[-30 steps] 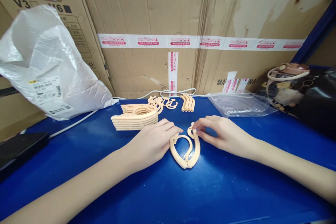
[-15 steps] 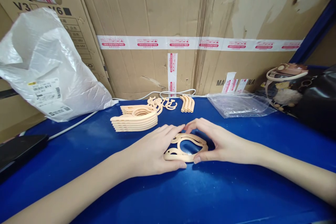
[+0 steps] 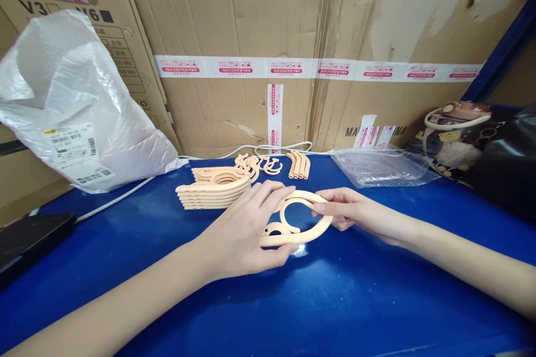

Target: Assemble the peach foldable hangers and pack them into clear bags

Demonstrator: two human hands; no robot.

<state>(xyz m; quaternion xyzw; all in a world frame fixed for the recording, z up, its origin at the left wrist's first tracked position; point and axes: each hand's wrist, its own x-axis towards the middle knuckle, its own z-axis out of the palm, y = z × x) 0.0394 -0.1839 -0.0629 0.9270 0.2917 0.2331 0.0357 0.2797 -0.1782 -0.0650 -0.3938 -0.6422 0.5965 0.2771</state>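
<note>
Cardboard: brown cartons [image 3: 234, 22] wall off the far side in front of you, crossed by white tape with red print.
Table: its blue top [image 3: 318, 312] spreads beneath both your arms.
Parcel: a crumpled white plastic bag [image 3: 79, 100] with a printed label stands to your far left, against the cartons.
Black bag: a shiny dark bag [image 3: 508, 162] sits at your far right, partly cut off.
Clear bag: a flat transparent bag [image 3: 381, 170] lies at the far edge, right of centre.
Dark object: something flat and black [image 3: 33, 242] lies at your left, cut off by the edge of view.
Left hand: your left hand [image 3: 251, 228] spans the left end of the cream frame, fingers along its far side and thumb along its near side.
Right hand: your right hand [image 3: 355, 212] pinches the frame's right end, thumb on top and fingers beneath.
Stack: similar cream pieces [image 3: 213, 196] lie piled just beyond your left hand.
Cream frame: the curved loop [image 3: 318, 228] is between your hands, near the middle; you cannot tell whether it touches the table.
Bars: short curved cream bars [image 3: 298, 165] lie side by side, beyond the frame.
Hooks: small cream hooks [image 3: 251, 164] lie in a heap, left of the bars.
</note>
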